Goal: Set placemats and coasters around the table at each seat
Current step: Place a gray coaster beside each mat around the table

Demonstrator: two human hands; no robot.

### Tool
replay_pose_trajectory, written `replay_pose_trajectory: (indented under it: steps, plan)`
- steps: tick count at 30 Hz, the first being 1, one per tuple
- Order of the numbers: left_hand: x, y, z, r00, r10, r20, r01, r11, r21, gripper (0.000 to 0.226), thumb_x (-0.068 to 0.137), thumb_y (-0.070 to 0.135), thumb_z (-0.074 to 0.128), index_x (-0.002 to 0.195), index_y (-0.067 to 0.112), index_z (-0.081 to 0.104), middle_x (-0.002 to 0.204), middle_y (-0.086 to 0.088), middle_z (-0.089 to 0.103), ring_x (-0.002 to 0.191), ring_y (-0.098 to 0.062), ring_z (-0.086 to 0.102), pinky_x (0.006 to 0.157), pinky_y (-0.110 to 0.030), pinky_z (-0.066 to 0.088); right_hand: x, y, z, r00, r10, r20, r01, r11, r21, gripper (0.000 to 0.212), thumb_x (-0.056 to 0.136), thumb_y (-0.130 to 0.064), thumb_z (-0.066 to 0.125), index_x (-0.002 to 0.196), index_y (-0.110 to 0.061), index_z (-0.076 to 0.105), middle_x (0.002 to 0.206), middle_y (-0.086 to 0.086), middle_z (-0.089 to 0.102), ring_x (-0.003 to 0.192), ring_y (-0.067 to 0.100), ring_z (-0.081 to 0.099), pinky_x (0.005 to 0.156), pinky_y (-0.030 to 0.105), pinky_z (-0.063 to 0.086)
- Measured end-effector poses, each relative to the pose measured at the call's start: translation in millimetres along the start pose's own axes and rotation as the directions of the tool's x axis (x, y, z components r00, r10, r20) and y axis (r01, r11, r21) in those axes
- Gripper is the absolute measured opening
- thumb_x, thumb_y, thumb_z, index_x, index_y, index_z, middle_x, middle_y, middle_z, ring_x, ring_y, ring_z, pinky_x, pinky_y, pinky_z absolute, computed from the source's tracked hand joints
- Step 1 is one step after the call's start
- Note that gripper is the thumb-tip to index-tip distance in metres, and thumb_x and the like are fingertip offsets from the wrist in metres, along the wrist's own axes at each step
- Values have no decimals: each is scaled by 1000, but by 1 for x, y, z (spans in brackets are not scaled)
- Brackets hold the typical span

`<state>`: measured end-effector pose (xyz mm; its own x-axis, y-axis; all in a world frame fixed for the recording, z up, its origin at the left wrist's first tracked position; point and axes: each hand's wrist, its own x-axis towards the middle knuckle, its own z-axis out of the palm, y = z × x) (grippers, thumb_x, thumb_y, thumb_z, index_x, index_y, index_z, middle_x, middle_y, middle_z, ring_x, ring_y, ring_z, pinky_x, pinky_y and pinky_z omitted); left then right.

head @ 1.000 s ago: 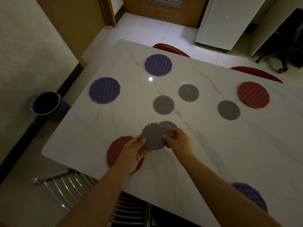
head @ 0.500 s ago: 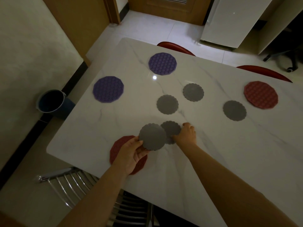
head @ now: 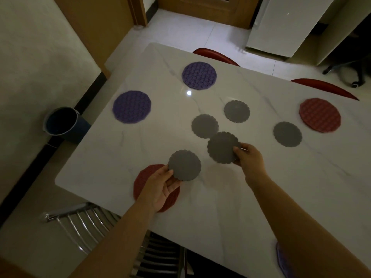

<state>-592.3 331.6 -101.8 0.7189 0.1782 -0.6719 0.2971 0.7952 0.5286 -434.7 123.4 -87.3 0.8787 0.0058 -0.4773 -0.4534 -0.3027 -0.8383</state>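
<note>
On the white marble table (head: 251, 197), my left hand (head: 160, 187) pinches a grey scalloped coaster (head: 184, 165) above a red placemat (head: 144, 177) at the near left edge. My right hand (head: 249, 157) pinches a second grey coaster (head: 222, 147), lifted just off the tabletop. Three more grey coasters lie flat: one at the centre (head: 204, 126), one farther back (head: 236, 111), one to the right (head: 287, 134). Two purple placemats (head: 131, 106) (head: 199, 75) lie at the far left. Another red placemat (head: 319, 115) lies at the far right. A purple placemat (head: 281, 259) peeks out under my right forearm.
Two red chair backs (head: 215, 55) (head: 325, 88) stand along the far side. A metal chair (head: 84, 219) sits below the near edge. A dark bucket (head: 62, 122) stands on the floor at the left, beside the wall. A white cabinet (head: 287, 25) stands at the back right.
My hands separated the two stacked coasters. My right hand picked the second coaster off the table and lifted it to the right, while my left hand kept hold of the first one.
</note>
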Motion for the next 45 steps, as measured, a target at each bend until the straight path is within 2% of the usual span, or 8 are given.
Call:
replay_pose_trajectory:
  steps: [7, 14, 18, 27, 32, 39, 42, 45]
  plan:
    - [2, -4, 15, 996, -7, 87, 4, 1000, 29, 29, 96, 4, 43, 119, 7, 61, 112, -13, 72, 100, -23, 70, 83, -33, 58, -34, -1, 40, 968, -73, 240, 96, 992, -84, 7, 88, -16, 60, 86, -23, 61, 81, -4, 67, 71, 12, 65, 56, 18, 49]
    - [3, -2, 15, 994, -28, 105, 22, 998, 64, 29, 93, 6, 49, 119, 8, 62, 113, -14, 71, 101, -24, 70, 80, -32, 58, -35, 14, 46, 980, -76, 183, 128, 948, -292, 26, 87, -25, 61, 113, -19, 64, 111, 1, 66, 97, 18, 63, 89, 39, 53]
    - [4, -2, 15, 993, -49, 103, 41, 996, 78, 29, 93, 6, 50, 119, 6, 61, 112, -14, 72, 99, -24, 70, 79, -32, 59, -39, 19, 47, 963, -126, 239, 194, 937, -290, 38, 87, -25, 62, 125, -22, 58, 116, -2, 65, 87, 16, 66, 83, 37, 57]
    - [8, 2, 15, 999, -1, 39, -6, 987, 160, 26, 94, 3, 49, 117, 8, 61, 107, -9, 74, 97, -21, 71, 74, -28, 59, -25, 17, 55, 908, -242, 341, 408, 688, -600, 47, 90, -48, 48, 133, -27, 47, 124, -1, 58, 96, 16, 60, 81, 25, 43]
    - [14, 14, 3, 1000, 31, 4, -31, 991, 129, 28, 95, 2, 48, 118, 9, 60, 112, -8, 72, 101, -21, 69, 79, -31, 59, 29, -12, 58, 916, -267, 299, 399, 519, -756, 48, 94, -42, 43, 135, -17, 43, 137, 9, 47, 122, 26, 46, 100, 38, 41]
    - [17, 21, -5, 997, 72, -33, -68, 992, 108, 30, 94, 4, 49, 122, 9, 59, 117, -9, 70, 102, -20, 68, 80, -30, 58, 83, -36, 82, 931, -288, 223, 318, 344, -884, 59, 89, -46, 50, 133, -8, 39, 131, 14, 47, 120, 32, 43, 96, 41, 41]
    - [17, 18, -5, 997, 70, -17, -67, 991, 117, 30, 93, 6, 49, 122, 10, 59, 117, -8, 71, 102, -19, 69, 78, -29, 58, 87, -33, 93, 950, -264, 167, 259, 365, -894, 66, 85, -51, 55, 132, -7, 39, 127, 15, 46, 115, 31, 44, 91, 41, 43]
    - [17, 16, -5, 997, 70, -10, -69, 993, 96, 32, 90, 7, 52, 121, 10, 59, 116, -8, 71, 103, -19, 68, 77, -29, 58, 90, -33, 97, 979, -185, 79, 163, 495, -853, 75, 76, -54, 64, 129, -7, 40, 124, 15, 45, 112, 31, 45, 88, 42, 46]
